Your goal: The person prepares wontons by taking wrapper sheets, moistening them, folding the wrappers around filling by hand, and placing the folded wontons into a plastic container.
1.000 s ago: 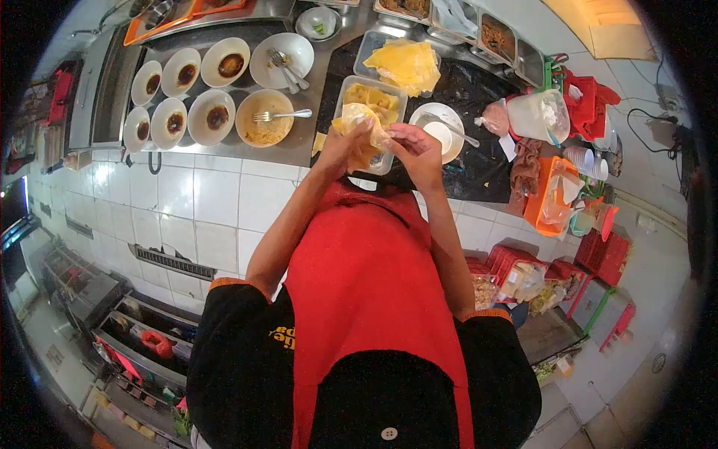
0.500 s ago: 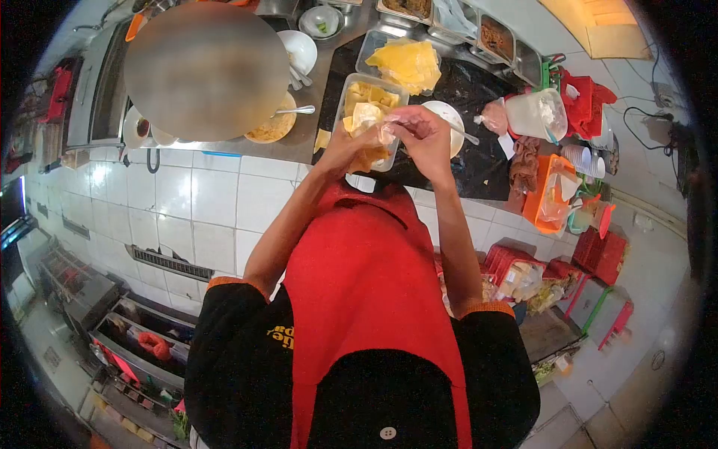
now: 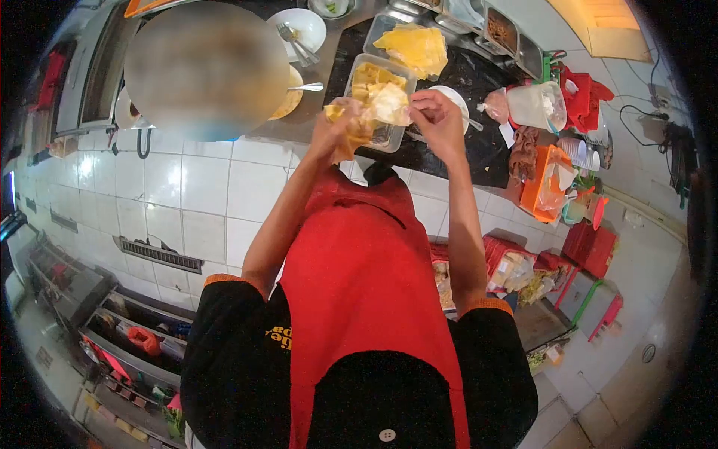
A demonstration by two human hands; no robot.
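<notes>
A clear plastic tub [image 3: 393, 139] holds several folded yellow dumplings [image 3: 371, 73]. Over its near part, a pale, floury wrapper [image 3: 390, 103] is spread between my hands. My left hand [image 3: 336, 132] is slightly blurred, its fingers curled round yellow wrapper pieces at the left side of the tub. My right hand [image 3: 440, 126] pinches the right edge of the pale wrapper with thumb and fingers. Behind the tub, a stack of yellow wrapper sheets [image 3: 413, 49] lies in another clear container. A white bowl [image 3: 453, 96] is partly hidden behind my right hand.
A large blurred round shape [image 3: 206, 71] covers the counter's left part. Near it are a white bowl with cutlery [image 3: 308, 28] and a partly hidden bowl with a fork. At right are a tub of white powder [image 3: 535, 106], a brown cloth [image 3: 523, 157] and an orange basket [image 3: 540, 188].
The blurred shape has appeared over the row of bowls at left. My hands have moved apart, with the pale wrapper opened out between them. The view has shifted slightly.
</notes>
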